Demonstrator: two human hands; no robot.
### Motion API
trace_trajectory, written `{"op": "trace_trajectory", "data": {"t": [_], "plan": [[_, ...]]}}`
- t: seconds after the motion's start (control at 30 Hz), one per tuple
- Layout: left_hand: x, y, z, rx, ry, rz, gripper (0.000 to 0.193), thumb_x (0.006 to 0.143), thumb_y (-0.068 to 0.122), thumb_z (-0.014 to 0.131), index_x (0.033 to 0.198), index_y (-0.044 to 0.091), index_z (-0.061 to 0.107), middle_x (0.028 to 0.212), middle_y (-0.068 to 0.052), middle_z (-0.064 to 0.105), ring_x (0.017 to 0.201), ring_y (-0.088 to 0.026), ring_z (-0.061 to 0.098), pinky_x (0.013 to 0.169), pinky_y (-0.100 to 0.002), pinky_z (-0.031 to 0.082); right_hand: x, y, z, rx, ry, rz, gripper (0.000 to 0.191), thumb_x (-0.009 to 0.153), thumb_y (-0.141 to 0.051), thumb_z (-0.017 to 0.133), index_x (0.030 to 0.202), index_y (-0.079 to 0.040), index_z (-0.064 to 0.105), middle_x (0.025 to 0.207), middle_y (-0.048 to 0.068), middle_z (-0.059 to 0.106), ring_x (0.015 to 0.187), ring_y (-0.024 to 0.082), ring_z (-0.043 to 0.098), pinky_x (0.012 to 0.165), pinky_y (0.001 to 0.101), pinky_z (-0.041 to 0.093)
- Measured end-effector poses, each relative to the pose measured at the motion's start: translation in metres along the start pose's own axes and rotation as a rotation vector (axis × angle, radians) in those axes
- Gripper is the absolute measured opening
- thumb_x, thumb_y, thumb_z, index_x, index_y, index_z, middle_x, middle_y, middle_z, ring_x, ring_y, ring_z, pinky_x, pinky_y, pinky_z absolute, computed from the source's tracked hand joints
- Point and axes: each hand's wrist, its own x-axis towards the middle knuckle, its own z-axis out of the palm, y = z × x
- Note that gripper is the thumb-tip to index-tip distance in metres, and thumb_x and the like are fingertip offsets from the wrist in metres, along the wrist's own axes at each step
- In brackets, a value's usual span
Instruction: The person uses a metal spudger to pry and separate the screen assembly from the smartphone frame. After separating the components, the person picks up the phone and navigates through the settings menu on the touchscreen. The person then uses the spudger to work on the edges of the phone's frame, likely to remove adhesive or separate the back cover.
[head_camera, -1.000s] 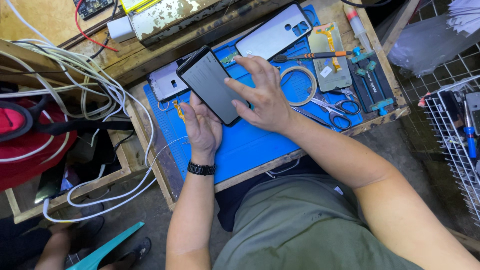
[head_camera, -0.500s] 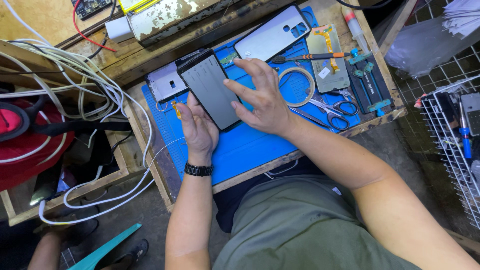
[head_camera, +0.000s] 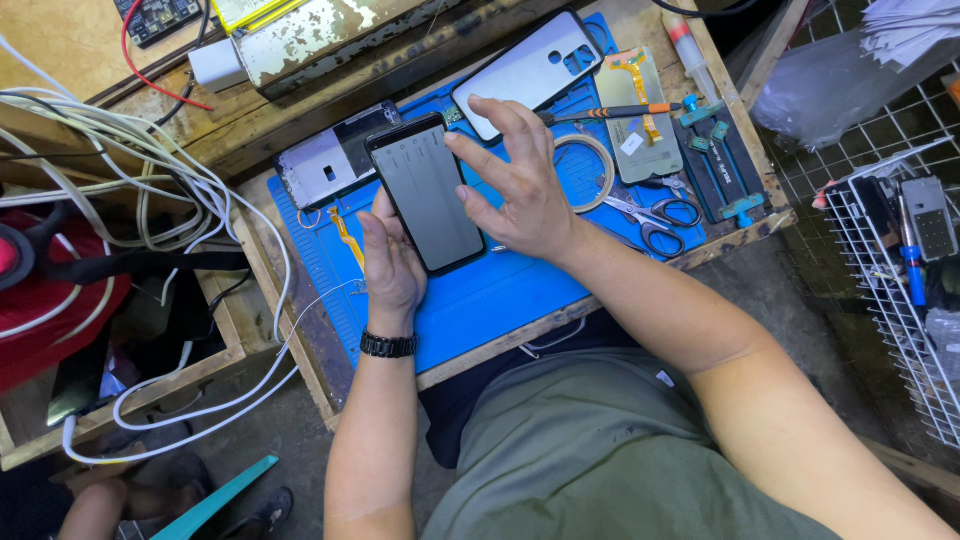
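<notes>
My left hand (head_camera: 392, 268) holds a smartphone (head_camera: 427, 192) from below, screen up and lit grey, over a blue work mat (head_camera: 500, 290). My right hand (head_camera: 515, 185) hovers at the phone's right edge, fingers spread and a fingertip touching the screen. A black watch sits on my left wrist. Behind the phone lies a phone frame with a metal plate (head_camera: 325, 165).
On the mat are a grey phone back cover (head_camera: 530, 72), a roll of tape (head_camera: 590, 172), scissors (head_camera: 655, 212), an orange-handled screwdriver (head_camera: 625, 112), a panel with an orange flex cable (head_camera: 645, 115) and a teal clamp jig (head_camera: 725, 160). White cables (head_camera: 150, 210) lie left; a wire basket (head_camera: 900, 290) stands right.
My left hand has tilted the phone more upright toward me. My right hand lifted off its lower part and now touches the screen with spread fingers.
</notes>
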Motion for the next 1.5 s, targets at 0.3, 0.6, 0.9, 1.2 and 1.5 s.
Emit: {"op": "trace_trajectory", "data": {"t": [0.3, 0.6, 0.9, 1.2, 1.5], "plan": [[-0.001, -0.006, -0.002, 0.011, -0.022, -0.037, 0.093, 0.103, 0.073, 0.039, 0.158, -0.002, 0.036, 0.154, -0.017, 0.051, 0.144, -0.026, 0.049, 0.123, -0.04, 0.038, 0.0, -0.003, 0.001, -0.034, -0.026, -0.045, 0.053, 0.091, -0.021, 0.079, 0.141, -0.013, 0.065, 0.158, 0.018, 0.04, 0.146, 0.038, 0.039, 0.121, 0.0514, 0.032], [-0.001, -0.007, -0.001, 0.001, -0.023, -0.018, 0.092, 0.103, 0.073, 0.038, 0.158, -0.001, 0.035, 0.156, -0.015, 0.049, 0.146, -0.024, 0.048, 0.124, -0.04, 0.037, -0.002, -0.014, 0.003, -0.104, -0.125, -0.12, 0.047, 0.089, -0.025, 0.08, 0.134, -0.018, 0.072, 0.16, 0.016, 0.039, 0.147, 0.035, 0.033, 0.118, 0.0494, 0.028], [-0.002, -0.004, -0.001, 0.028, -0.01, 0.002, 0.092, 0.103, 0.073, 0.037, 0.157, -0.001, 0.039, 0.153, -0.015, 0.052, 0.142, -0.024, 0.052, 0.121, -0.039, 0.041, -0.003, -0.009, 0.001, -0.127, -0.118, -0.075, 0.043, 0.089, -0.026, 0.08, 0.131, -0.017, 0.074, 0.16, 0.015, 0.041, 0.149, 0.034, 0.031, 0.119, 0.0502, 0.026], [-0.001, -0.005, -0.001, 0.0, -0.002, 0.007, 0.091, 0.104, 0.072, 0.038, 0.157, -0.002, 0.037, 0.154, -0.016, 0.051, 0.144, -0.025, 0.05, 0.124, -0.039, 0.038, -0.003, -0.006, 0.0, -0.125, -0.097, -0.085, 0.041, 0.09, -0.025, 0.078, 0.129, -0.014, 0.075, 0.157, 0.015, 0.044, 0.148, 0.034, 0.032, 0.118, 0.0488, 0.027], [-0.002, -0.006, -0.001, 0.009, -0.011, -0.001, 0.092, 0.104, 0.073, 0.038, 0.157, -0.002, 0.038, 0.154, -0.016, 0.052, 0.143, -0.024, 0.05, 0.123, -0.039, 0.038, -0.002, -0.009, -0.001, -0.106, -0.093, -0.089, 0.042, 0.09, -0.024, 0.077, 0.13, -0.014, 0.074, 0.157, 0.015, 0.044, 0.147, 0.034, 0.035, 0.118, 0.0483, 0.029]]}}
